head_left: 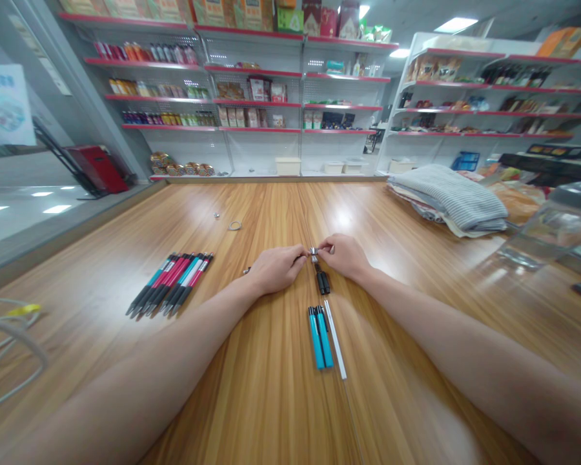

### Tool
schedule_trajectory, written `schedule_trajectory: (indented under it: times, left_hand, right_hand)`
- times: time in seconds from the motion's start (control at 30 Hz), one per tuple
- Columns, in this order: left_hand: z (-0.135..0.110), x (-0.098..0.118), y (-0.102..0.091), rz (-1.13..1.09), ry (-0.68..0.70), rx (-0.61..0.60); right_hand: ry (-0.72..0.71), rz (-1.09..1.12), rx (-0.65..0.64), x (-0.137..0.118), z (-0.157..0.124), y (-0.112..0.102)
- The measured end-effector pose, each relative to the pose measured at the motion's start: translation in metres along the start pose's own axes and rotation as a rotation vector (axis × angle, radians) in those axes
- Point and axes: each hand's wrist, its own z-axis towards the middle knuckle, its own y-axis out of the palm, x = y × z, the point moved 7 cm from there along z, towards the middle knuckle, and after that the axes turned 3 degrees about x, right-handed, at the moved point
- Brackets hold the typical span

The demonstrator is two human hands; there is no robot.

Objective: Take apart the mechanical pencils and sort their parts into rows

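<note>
My left hand (pixel 281 268) and my right hand (pixel 345 254) meet on the wooden table, each with thumb and fingers closed on the sides of small silver pen tips (pixel 314 252). Just below the tips lie black pen grips (pixel 322 283), side by side. Nearer me are two turquoise pen barrels (pixel 320 337) with black tops, and alongside them thin white refills (pixel 336 339). A small dark piece (pixel 246 270) shows partly beside my left wrist. To the left, several assembled pens (pixel 172 284) in turquoise, pink and white lie in a slanted row.
A coiled ring (pixel 235 225) and a small shiny piece (pixel 217 215) lie farther back. Folded striped cloth (pixel 448 197) and a clear container (pixel 532 232) stand on the right. A pale cable (pixel 17 336) loops at the left edge. Stocked shelves (pixel 256 103) line the back.
</note>
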Motion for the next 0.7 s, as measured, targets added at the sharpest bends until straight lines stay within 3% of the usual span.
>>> schedule_trajectory:
  times: [0.7]
  left_hand:
    - [0.0015,-0.0015,0.0019,-0.007,0.055,0.038]
  right_hand:
    - [-0.025,0.036,0.024,-0.0009,0.0037,0.0013]
